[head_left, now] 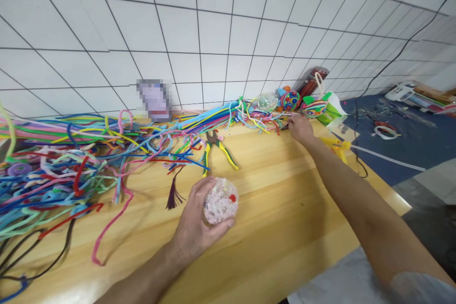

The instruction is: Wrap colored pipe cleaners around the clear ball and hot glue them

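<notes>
My left hand point(195, 221) is wrapped round a rounded, clear-looking object with a whitish-pink crinkled filling point(220, 203) and a small red spot, just over the wooden table point(270, 228). Stretched out to the back right, my right hand point(300, 128) has its fingers curled down at the edge of the pipe cleaners point(263, 118). A small dark item shows at its fingertips, too hidden to name. Pliers point(215, 149) with yellow and green handles lie spread beyond my left hand. Beside them rests a dark purple tassel point(174, 192).
Tangled pipe cleaners point(53, 185) cover the table's left side. A phone point(156, 99) leans on the tiled wall. Colourful decorated balls point(289, 100) stand at the back right, near a dark red cylinder point(313, 80). A yellow glue gun point(337, 147) lies by the right edge, with a black cord.
</notes>
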Available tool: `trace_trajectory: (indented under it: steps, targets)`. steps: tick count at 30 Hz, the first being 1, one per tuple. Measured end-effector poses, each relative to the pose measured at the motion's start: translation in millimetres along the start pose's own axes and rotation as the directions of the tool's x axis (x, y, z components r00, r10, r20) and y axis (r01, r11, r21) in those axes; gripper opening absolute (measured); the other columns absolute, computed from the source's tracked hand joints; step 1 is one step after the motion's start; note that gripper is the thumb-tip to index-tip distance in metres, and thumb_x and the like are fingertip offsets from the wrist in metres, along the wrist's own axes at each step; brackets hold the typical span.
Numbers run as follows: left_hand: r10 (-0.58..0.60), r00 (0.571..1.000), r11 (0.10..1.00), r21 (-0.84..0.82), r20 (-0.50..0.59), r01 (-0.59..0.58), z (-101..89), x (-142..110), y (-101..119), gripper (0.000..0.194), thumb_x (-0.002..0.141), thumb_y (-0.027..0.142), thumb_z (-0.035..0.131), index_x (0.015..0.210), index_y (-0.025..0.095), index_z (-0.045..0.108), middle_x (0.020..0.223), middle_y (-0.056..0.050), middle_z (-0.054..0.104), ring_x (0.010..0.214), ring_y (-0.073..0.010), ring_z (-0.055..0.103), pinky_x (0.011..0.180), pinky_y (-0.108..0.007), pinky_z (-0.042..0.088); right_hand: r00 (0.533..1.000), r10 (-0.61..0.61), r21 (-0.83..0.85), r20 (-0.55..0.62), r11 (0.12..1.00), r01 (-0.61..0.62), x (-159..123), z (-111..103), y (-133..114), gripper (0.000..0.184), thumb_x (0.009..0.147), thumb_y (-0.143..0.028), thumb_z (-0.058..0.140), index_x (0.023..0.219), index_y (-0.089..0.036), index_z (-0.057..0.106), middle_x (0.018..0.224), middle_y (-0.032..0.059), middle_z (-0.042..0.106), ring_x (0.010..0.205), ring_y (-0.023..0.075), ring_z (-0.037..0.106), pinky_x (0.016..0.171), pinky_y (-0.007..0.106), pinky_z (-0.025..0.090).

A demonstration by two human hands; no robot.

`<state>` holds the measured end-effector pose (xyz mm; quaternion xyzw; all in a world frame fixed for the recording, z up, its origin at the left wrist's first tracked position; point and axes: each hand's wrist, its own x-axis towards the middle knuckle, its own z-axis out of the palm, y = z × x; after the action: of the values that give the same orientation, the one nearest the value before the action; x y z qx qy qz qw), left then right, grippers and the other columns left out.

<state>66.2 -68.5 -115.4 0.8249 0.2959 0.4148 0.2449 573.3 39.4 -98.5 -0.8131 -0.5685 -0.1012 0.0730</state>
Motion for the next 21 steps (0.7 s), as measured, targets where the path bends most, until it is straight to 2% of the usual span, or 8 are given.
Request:
trace_trajectory:
  steps: [3,6,8,10,12,14,21]
  targets:
    - [-0.002,1.0,1.0,-0.008,-0.002,0.002,0.0,-0.2,-0.1,0.079,0.084,0.027,0.082,0.152,0.024,0.042,0.146,-0.017,0.057,0.139,-0.0355,0.058,0.112,-0.057,0.057,0.997,-0.061,0.068,0.045,0.996,0.058,7.1,2.2,-20.1,0.03,0.099,-0.03,0.053,0.104,-0.019,0.081,0.117,0.0127,0.08,0.117,0.0299,0.068,0.106,0.041,0.049]
    - [-0.014,1.0,1.0,-0.014,-0.004,0.013,0.0,-0.2,-0.4,0.078,0.085,0.028,0.081,0.153,0.025,0.042,0.146,-0.017,0.057,0.138,-0.0355,0.058,0.112,-0.057,0.057,0.996,-0.074,0.127,0.05,0.99,0.067,14.0,0.1,-29.0,0.031,0.103,-0.033,0.052,0.11,-0.024,0.081,0.121,0.0057,0.08,0.118,0.0255,0.069,0.104,0.035,0.051]
    - [-0.016,1.0,1.0,-0.024,-0.008,0.016,0.1,-0.2,-0.8,0.078,0.085,0.027,0.08,0.153,0.025,0.042,0.145,-0.016,0.058,0.138,-0.0351,0.059,0.112,-0.056,0.058,1.0,0.005,0.125,0.022,0.992,-0.008,16.3,-4.5,-23.3,0.035,0.106,-0.031,0.049,0.121,-0.021,0.078,0.128,0.011,0.077,0.119,0.0277,0.069,0.105,0.039,0.052]
    - [-0.017,1.0,0.999,-0.035,-0.009,0.017,0.5,-0.3,-1.7,0.077,0.086,0.027,0.079,0.153,0.025,0.042,0.146,-0.016,0.058,0.139,-0.0346,0.058,0.112,-0.055,0.057,0.993,0.115,0.093,0.001,0.989,-0.114,15.9,-9.0,-10.9,0.033,0.107,-0.033,0.054,0.13,-0.017,0.072,0.133,0.0166,0.072,0.12,0.0293,0.068,0.104,0.046,0.054]
    - [-0.019,1.0,0.999,-0.034,-0.008,0.018,1.3,-0.6,-3.1,0.075,0.087,0.028,0.079,0.152,0.025,0.043,0.146,-0.016,0.058,0.139,-0.0346,0.058,0.112,-0.055,0.057,0.982,0.19,0.056,0.012,0.98,-0.19,13.1,-10.5,2.3,0.038,0.104,-0.039,0.065,0.134,-0.016,0.067,0.137,0.0154,0.067,0.119,0.0275,0.068,0.101,0.049,0.058]
    - [-0.02,1.0,1.0,-0.02,-0.013,0.02,2.2,-0.8,-4.7,0.074,0.087,0.03,0.079,0.152,0.025,0.044,0.145,-0.015,0.058,0.136,-0.0351,0.059,0.11,-0.055,0.058,0.975,0.219,0.03,0.042,0.975,-0.221,10.0,-7.9,11.9,0.042,0.102,-0.041,0.069,0.136,-0.019,0.064,0.138,0.0119,0.066,0.117,0.0254,0.069,0.098,0.048,0.061]
    - [0.008,0.999,1.0,-0.005,-0.032,-0.008,2.3,0.7,-7.2,0.071,0.089,0.033,0.078,0.151,0.026,0.045,0.142,-0.014,0.06,0.134,-0.035,0.06,0.107,-0.054,0.058,0.971,0.23,0.039,0.07,0.972,-0.233,12.4,7.7,23.8,0.04,0.102,-0.041,0.068,0.136,-0.019,0.065,0.139,0.0122,0.066,0.117,0.025,0.068,0.099,0.047,0.061]
